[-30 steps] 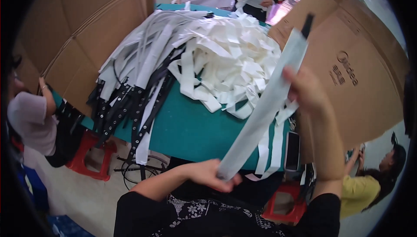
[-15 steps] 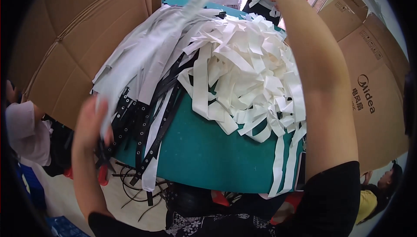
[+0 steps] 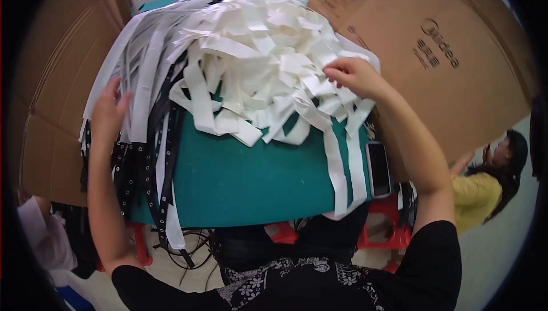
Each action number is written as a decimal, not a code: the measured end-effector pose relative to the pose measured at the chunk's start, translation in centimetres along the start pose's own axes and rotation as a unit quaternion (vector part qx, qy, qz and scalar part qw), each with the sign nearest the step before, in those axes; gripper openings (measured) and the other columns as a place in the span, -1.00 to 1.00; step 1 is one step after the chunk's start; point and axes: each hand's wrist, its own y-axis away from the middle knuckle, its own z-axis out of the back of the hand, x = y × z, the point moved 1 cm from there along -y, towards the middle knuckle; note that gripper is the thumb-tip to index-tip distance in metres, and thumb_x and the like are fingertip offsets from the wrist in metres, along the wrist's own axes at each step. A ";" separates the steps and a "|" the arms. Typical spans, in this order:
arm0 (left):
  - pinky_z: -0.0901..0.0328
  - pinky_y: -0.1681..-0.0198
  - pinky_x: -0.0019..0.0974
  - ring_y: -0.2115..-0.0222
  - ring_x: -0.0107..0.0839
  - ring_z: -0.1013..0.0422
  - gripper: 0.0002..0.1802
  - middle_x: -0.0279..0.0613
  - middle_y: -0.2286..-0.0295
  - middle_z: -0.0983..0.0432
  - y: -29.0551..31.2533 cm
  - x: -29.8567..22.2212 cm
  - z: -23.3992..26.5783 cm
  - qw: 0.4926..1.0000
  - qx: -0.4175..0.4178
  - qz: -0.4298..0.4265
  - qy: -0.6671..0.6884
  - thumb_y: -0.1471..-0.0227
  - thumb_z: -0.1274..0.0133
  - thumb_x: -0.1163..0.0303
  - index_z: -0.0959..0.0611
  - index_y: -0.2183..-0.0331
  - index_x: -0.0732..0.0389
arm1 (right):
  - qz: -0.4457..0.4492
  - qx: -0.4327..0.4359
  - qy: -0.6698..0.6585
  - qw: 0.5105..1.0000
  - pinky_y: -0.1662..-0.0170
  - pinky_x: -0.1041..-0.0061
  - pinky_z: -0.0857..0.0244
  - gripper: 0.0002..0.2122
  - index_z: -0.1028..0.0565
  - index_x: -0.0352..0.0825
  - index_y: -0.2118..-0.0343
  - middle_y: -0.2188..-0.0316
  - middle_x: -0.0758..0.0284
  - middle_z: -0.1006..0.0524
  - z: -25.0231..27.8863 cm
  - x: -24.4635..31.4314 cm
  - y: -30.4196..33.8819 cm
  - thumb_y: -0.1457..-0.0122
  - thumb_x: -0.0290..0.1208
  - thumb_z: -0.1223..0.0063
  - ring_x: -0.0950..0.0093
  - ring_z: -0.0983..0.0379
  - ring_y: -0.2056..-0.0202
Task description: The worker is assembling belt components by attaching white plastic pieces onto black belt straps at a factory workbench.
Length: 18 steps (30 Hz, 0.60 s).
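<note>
A big loose heap of cream-white fabric strips [image 3: 257, 77] covers the middle of the green table [image 3: 240, 185]. My right hand [image 3: 359, 79] is over the heap's right side, thumb and fingers pinched together; whether a strip is between them cannot be made out. On the left lies a bundle of long white strips [image 3: 137, 77], from which black bands with metal eyelets [image 3: 151, 168] hang over the near edge. My left hand [image 3: 110, 111] rests at the left side of this bundle, thumb and fingers apart, holding nothing that I can see.
A phone [image 3: 378, 169] lies at the table's right edge. Large cardboard sheets [image 3: 63, 94] stand on the left, and a cardboard box [image 3: 439, 83] on the right. Red stools [image 3: 388, 222] and cables are below. A person in yellow [image 3: 482, 197] is at the right; others sit behind and left.
My right hand has come down from the far top to the heap. The long white strip stretched between my hands has been laid on the left bundle, and my left hand has let go.
</note>
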 end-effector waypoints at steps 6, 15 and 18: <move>-0.20 0.55 -0.52 0.63 -0.66 -0.25 -0.64 -0.40 0.66 -0.36 7.1 -20.9 -4.1 0.849 0.321 -0.008 0.419 -0.01 -0.13 0.40 -0.53 0.11 0.23 | -0.145 -0.146 -0.022 0.978 0.40 0.51 -0.34 -0.73 -0.56 -0.36 0.30 0.55 0.29 -0.55 -1.4 -7.5 10.8 -0.08 -0.24 -0.08 0.47 -0.47 0.51; -0.22 0.50 -0.56 0.58 -0.70 -0.27 -0.69 -0.43 0.58 -0.42 16.9 -35.5 -2.5 0.696 0.452 -0.020 0.558 -0.02 -0.13 0.39 -0.56 0.15 0.24 | -0.165 -0.321 0.128 0.924 0.27 0.33 -0.33 -0.59 -0.54 -0.30 0.25 0.36 0.25 -0.52 -5.7 -11.7 5.9 0.08 -0.08 -0.21 0.30 -0.47 0.34; -0.24 0.49 -0.55 0.58 -0.69 -0.30 -0.74 -0.41 0.60 -0.43 17.6 -34.3 -2.1 0.717 0.424 0.013 0.553 -0.03 -0.11 0.41 -0.58 0.19 0.25 | -0.183 -0.284 0.091 0.937 0.22 0.28 -0.32 -0.67 -0.52 -0.29 0.33 0.22 0.26 -0.49 -5.8 -11.2 5.0 0.04 -0.13 -0.17 0.23 -0.45 0.24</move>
